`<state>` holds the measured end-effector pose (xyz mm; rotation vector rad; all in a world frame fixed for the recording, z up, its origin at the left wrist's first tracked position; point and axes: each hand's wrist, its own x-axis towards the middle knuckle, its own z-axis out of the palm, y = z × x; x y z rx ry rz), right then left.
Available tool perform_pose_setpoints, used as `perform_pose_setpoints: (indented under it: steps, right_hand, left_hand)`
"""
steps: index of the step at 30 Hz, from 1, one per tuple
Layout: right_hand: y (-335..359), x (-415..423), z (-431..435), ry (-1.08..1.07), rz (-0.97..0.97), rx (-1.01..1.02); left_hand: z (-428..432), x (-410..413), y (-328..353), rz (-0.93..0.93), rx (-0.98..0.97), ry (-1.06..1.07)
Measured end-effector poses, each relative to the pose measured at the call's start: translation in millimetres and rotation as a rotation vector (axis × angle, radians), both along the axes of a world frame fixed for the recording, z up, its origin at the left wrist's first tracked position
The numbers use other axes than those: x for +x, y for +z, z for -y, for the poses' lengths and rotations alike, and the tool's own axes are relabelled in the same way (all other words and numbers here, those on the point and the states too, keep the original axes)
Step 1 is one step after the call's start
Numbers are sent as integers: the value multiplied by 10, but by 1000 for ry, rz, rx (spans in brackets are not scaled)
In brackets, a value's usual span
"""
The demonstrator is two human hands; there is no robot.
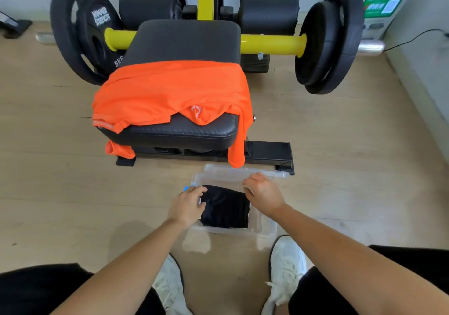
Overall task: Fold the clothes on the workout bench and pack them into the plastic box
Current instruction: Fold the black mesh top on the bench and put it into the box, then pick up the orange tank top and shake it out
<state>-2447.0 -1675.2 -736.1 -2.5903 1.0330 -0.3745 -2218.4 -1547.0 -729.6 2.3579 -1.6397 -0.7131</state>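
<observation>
Left hand (185,205) flat on one black garment (226,208), right hand (263,191) unclear; one box (266,225), one orange shirt (170,91).

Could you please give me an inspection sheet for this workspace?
Surface: wooden floor; padded bench.
Job's things: orange shirt unfolded, draped over bench; black garment folded in clear box on floor.
Clutter: nothing seen.
Hands: left hand rests on black garment; right hand at its far right corner, grip unclear.
Cables: black cable by right wall.
Surroundings: weight plates either side of bench; white shoes near box.
</observation>
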Motion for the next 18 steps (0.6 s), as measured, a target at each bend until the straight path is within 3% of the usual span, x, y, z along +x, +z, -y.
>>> perform_pose_setpoints:
  steps: [2,4,10,13,15,18]
  right_hand:
    - [136,31,127,-47,27,-180]
    - [239,43,258,-131,-24,-200]
    - [225,-73,304,-226,-401,121]
    - [251,-114,242,-233,-413,146]
    - [335,-114,226,-221,-394,149]
    - [573,-75,262,-187,-325,151]
  left_hand:
    - [-12,32,40,60,-51,32]
    - [-32,71,69,72,-41,80]
    - [-109,186,61,-29,221,113]
    - [-156,162,87,-53,351,32]
    - [-159,156,206,33,406,-67]
    - [-89,156,541,114,341,-164]
